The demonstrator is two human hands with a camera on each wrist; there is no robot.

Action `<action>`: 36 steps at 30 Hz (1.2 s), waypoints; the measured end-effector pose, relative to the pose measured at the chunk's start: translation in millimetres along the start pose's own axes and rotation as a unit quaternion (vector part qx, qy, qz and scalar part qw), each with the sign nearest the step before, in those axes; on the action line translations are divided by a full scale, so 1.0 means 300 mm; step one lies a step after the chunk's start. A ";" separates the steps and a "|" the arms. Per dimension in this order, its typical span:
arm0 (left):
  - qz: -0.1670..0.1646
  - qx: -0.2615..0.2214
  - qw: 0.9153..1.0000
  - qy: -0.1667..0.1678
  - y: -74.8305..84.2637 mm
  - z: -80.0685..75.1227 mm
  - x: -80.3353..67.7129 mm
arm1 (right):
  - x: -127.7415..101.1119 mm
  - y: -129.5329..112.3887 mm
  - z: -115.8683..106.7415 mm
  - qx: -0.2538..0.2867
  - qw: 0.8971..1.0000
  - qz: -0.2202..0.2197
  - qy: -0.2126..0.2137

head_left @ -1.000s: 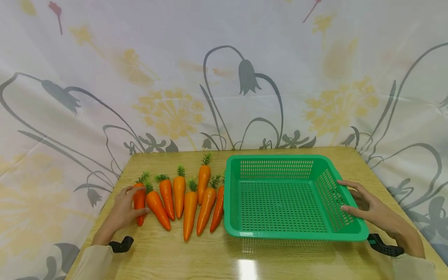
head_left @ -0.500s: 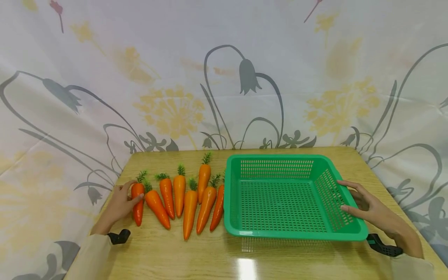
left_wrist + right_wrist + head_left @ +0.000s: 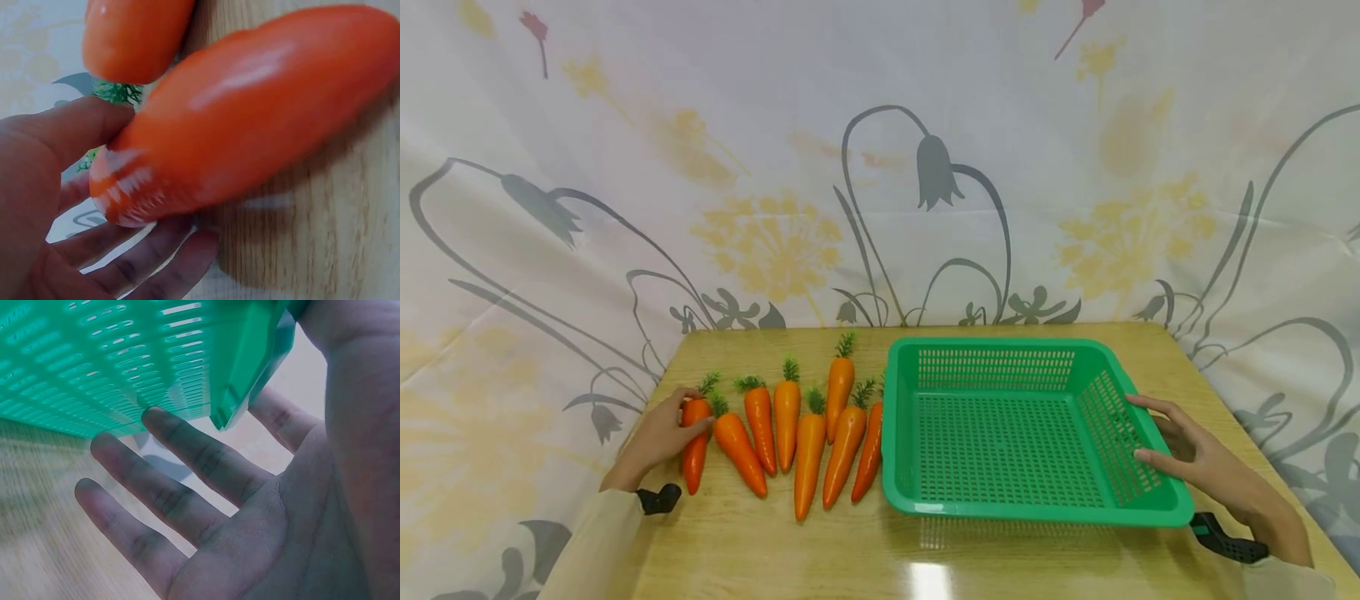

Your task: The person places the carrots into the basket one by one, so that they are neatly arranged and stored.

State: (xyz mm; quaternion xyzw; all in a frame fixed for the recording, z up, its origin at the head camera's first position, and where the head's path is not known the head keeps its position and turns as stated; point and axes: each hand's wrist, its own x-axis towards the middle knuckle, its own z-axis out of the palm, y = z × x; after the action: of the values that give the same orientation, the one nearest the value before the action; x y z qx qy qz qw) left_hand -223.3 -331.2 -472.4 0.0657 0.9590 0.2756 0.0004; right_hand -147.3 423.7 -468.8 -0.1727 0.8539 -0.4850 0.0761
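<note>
At the left end of a row of carrots, my left hand (image 3: pixel 658 432) holds an orange carrot (image 3: pixel 696 467) by its thick leafy end, thumb on the near side. In the left wrist view, the thumb and fingers sit round the blunt end of that carrot (image 3: pixel 250 119), its tip pointing away. My right hand (image 3: pixel 1217 458) grips the right rim of a green plastic basket (image 3: pixel 1037 512), its thumb over the edge. Seen from the right wrist, three fingers (image 3: pixel 169 494) extend under the basket's slotted side (image 3: pixel 94 362). Nothing lies inside the basket.
Several more carrots (image 3: pixel 808 467) with green tops lie between the left hand and the basket, the rightmost partly hidden by the basket's rim. All rest on a wooden table (image 3: pixel 775 558). A flower-patterned cloth (image 3: pixel 760 167) hangs behind it.
My left hand has drawn a little left and up the carrot towards its leafy end, and the carrot has shifted slightly left. The right hand and basket stay in place.
</note>
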 end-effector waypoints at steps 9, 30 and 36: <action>-0.003 -0.043 0.999 0.017 0.004 -0.015 -0.020 | -0.004 0.013 0.002 0.012 1.000 0.011 -0.003; -0.015 -0.095 0.994 0.046 0.075 -0.068 -0.018 | -0.004 0.035 0.004 0.004 1.000 0.009 0.004; -0.007 -0.118 0.992 0.043 0.125 -0.080 -0.019 | 0.002 0.034 0.001 0.013 1.000 0.023 -0.004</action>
State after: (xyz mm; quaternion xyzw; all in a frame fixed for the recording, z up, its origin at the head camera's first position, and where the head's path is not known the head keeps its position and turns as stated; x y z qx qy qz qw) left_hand -213.8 -313.0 -432.4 0.0462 0.9193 0.3895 -0.0306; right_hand -149.9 428.0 -477.6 -0.1541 0.8510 -0.4933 0.0932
